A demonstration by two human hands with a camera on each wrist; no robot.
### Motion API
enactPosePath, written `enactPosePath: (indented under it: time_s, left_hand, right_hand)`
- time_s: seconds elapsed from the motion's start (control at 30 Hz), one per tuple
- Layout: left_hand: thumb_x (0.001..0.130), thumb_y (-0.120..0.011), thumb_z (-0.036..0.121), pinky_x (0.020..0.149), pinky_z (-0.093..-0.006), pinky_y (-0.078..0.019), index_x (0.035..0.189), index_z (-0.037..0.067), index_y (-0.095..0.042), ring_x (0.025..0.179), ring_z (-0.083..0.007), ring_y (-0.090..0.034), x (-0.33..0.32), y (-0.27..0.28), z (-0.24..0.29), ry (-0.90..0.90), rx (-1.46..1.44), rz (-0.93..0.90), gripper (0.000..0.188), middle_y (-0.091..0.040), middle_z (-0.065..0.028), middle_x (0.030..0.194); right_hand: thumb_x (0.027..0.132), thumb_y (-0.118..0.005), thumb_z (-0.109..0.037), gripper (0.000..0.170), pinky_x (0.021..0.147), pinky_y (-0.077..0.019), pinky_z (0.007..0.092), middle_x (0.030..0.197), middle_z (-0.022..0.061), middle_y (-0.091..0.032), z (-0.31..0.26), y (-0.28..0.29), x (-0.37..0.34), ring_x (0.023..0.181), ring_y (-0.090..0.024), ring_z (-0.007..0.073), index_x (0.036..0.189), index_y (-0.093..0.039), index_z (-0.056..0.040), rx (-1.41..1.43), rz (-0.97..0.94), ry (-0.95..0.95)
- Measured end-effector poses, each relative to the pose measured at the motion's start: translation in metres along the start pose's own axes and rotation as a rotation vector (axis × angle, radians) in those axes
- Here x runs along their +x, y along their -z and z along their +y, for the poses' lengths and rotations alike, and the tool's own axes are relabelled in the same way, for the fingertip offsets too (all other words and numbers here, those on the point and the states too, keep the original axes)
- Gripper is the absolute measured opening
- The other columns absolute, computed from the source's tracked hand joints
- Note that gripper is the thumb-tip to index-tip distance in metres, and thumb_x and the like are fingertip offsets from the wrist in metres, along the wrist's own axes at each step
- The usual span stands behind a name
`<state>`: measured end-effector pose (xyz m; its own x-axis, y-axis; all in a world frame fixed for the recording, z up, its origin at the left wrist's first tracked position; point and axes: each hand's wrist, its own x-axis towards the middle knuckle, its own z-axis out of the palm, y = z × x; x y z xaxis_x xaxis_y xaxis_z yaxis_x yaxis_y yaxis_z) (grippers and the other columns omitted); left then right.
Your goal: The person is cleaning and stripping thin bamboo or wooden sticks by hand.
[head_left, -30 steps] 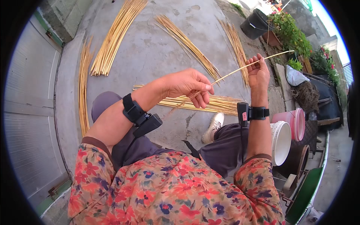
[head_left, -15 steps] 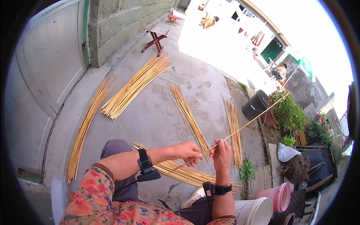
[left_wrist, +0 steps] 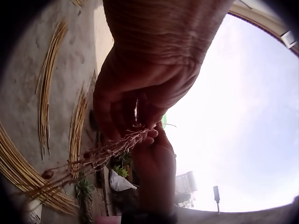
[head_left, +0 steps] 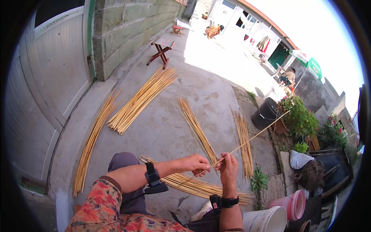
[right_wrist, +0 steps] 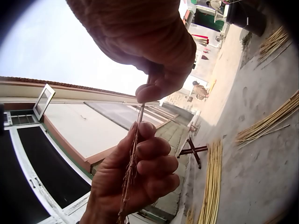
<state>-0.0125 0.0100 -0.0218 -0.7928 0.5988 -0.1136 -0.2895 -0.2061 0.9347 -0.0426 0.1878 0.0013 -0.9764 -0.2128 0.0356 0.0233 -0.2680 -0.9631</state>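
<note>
In the head view, the right hand (head_left: 228, 166), a second ago well apart from the left hand (head_left: 194, 164), is now just beside it; the stalk (head_left: 255, 136) slants up from them. A stool (head_left: 164, 44) has come into view.

In the left wrist view, the twiggy end (left_wrist: 112, 151) trails from the left hand.

In the right wrist view, both hands' thumbs and fingers pinch the stalk.

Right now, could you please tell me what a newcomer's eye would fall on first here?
Probably the long, thin straw-coloured stalk slanting across the head view, its feathery end in the left hand, the right hand pinching it close by. Next, likely the bundles of straw-yellow stalks spread on the grey concrete floor, then the dark-red-legged folding stool beyond.
</note>
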Motion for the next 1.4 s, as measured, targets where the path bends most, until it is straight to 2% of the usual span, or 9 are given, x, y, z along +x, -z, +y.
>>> enactPosePath:
  time_s: [0.17, 0.23, 0.37, 0.67, 0.73, 0.93, 1.07, 1.23, 1.4]
  left_hand:
    - [0.086, -0.051, 0.022, 0.055, -0.021, -0.043, 0.084, 0.002, -0.059, 0.06, -0.0093, -0.054, -0.002, -0.004, 0.004, 0.025, 0.066, 0.023, 0.022, -0.055, -0.0013, 0.065]
    - [0.086, -0.051, 0.022, 0.056, -0.0208, -0.0435, 0.083, 0.003, -0.059, 0.06, -0.0089, -0.054, 0.001, -0.003, 0.002, -0.006, 0.195, 0.051, 0.021, -0.055, -0.0003, 0.064]
    - [0.086, -0.051, 0.022, 0.056, -0.0208, -0.0437, 0.081, 0.003, -0.059, 0.06, -0.0084, -0.054, 0.007, -0.007, -0.001, -0.035, 0.216, 0.042, 0.022, -0.055, -0.0001, 0.064]
    - [0.087, -0.05, 0.022, 0.057, -0.0206, -0.0437, 0.079, 0.002, -0.058, 0.06, -0.0078, -0.054, 0.003, -0.009, -0.001, -0.045, 0.22, 0.039, 0.022, -0.055, -0.0001, 0.065]
    - [0.087, -0.051, 0.023, 0.056, -0.0208, -0.0435, 0.082, 0.002, -0.059, 0.06, -0.0081, -0.054, 0.002, -0.008, -0.006, -0.008, 0.095, 0.013, 0.023, -0.056, -0.0006, 0.066]
    - [0.087, -0.052, 0.025, 0.056, -0.0207, -0.0439, 0.087, 0.002, -0.06, 0.061, -0.0085, -0.054, -0.004, -0.008, -0.005, 0.008, 0.094, 0.023, 0.025, -0.057, -0.0016, 0.067]
    - [0.087, -0.051, 0.023, 0.056, -0.0203, -0.0438, 0.087, 0.001, -0.059, 0.061, -0.0085, -0.054, -0.006, -0.006, -0.005, 0.049, 0.089, -0.014, 0.024, -0.057, -0.0016, 0.067]
    - [0.087, -0.051, 0.02, 0.056, -0.0206, -0.0437, 0.084, 0.0, -0.058, 0.06, -0.0083, -0.054, -0.008, -0.01, 0.003, 0.069, 0.114, 0.024, 0.021, -0.056, -0.0015, 0.066]
    - [0.086, -0.053, 0.019, 0.054, -0.0207, -0.0432, 0.081, 0.001, -0.058, 0.059, -0.0078, -0.053, -0.005, -0.011, 0.002, 0.026, 0.094, 0.024, 0.019, -0.056, -0.0012, 0.065]
  right_hand:
    - [0.091, -0.043, -0.024, 0.025, 0.041, -0.0444, 0.0222, 0.07, 0.0056, -0.055, -0.001, 0.006, -0.004, 0.048, -0.052, 0.0106, 0.09, -0.053, -0.0006, 0.017, -0.009, 0.001]
    - [0.091, -0.043, -0.024, 0.025, 0.041, -0.0444, 0.0221, 0.07, 0.0056, -0.055, -0.001, 0.008, -0.005, 0.048, -0.052, 0.0105, 0.09, -0.053, -0.0007, 0.021, 0.002, 0.003]
    - [0.091, -0.043, -0.024, 0.025, 0.041, -0.0442, 0.0221, 0.069, 0.0052, -0.055, -0.004, 0.013, -0.005, 0.048, -0.052, 0.0102, 0.089, -0.052, -0.0009, 0.021, 0.034, 0.03]
    - [0.091, -0.043, -0.024, 0.025, 0.041, -0.0442, 0.0221, 0.069, 0.0047, -0.054, -0.006, 0.016, -0.006, 0.047, -0.051, 0.0099, 0.089, -0.052, -0.0008, 0.019, 0.065, 0.043]
    - [0.091, -0.043, -0.023, 0.024, 0.041, -0.0442, 0.0221, 0.069, 0.0047, -0.055, -0.006, 0.015, -0.005, 0.048, -0.051, 0.01, 0.089, -0.052, -0.0009, 0.016, 0.063, 0.042]
    - [0.091, -0.043, -0.024, 0.024, 0.042, -0.0445, 0.0223, 0.069, 0.0046, -0.055, -0.007, 0.01, -0.005, 0.049, -0.052, 0.0101, 0.089, -0.052, -0.0013, 0.03, 0.08, 0.021]
    - [0.091, -0.044, -0.024, 0.025, 0.044, -0.0448, 0.0224, 0.07, 0.0044, -0.054, -0.005, 0.01, -0.007, 0.05, -0.052, 0.01, 0.091, -0.052, -0.0008, 0.028, 0.061, 0.028]
    - [0.09, -0.044, -0.024, 0.025, 0.044, -0.0454, 0.0229, 0.071, 0.0045, -0.054, -0.006, 0.013, -0.008, 0.053, -0.053, 0.0101, 0.093, -0.052, -0.0001, 0.036, 0.062, 0.03]
    - [0.09, -0.044, -0.024, 0.025, 0.045, -0.0465, 0.0232, 0.071, 0.0053, -0.054, -0.006, 0.018, -0.009, 0.054, -0.054, 0.0102, 0.093, -0.052, -0.0002, 0.045, 0.07, 0.029]
